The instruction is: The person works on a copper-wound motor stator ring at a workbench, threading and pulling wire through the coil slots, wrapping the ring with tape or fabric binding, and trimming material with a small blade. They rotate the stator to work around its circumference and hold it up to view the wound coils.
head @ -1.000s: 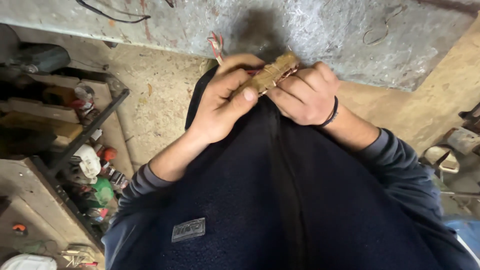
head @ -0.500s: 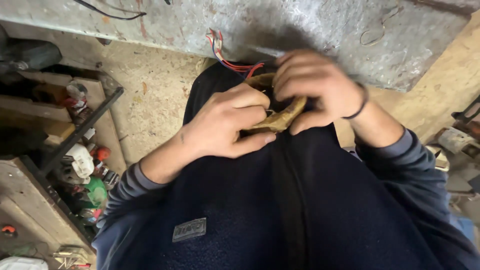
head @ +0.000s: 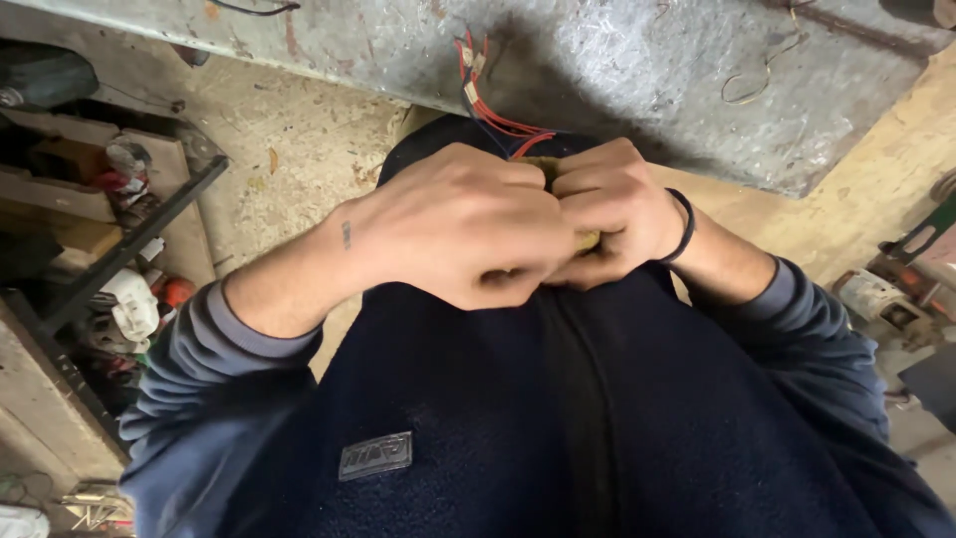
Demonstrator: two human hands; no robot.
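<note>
Both hands, left hand (head: 463, 224) and right hand (head: 612, 214), are clenched tight around a small yellowish-tan object (head: 588, 240), held against the dark fleece jacket (head: 518, 418). Red and blue wires (head: 493, 115) trail from it toward the grey metal worktop (head: 637, 70) edge. It seems light, stiff; grip its body, not the wires.
</note>
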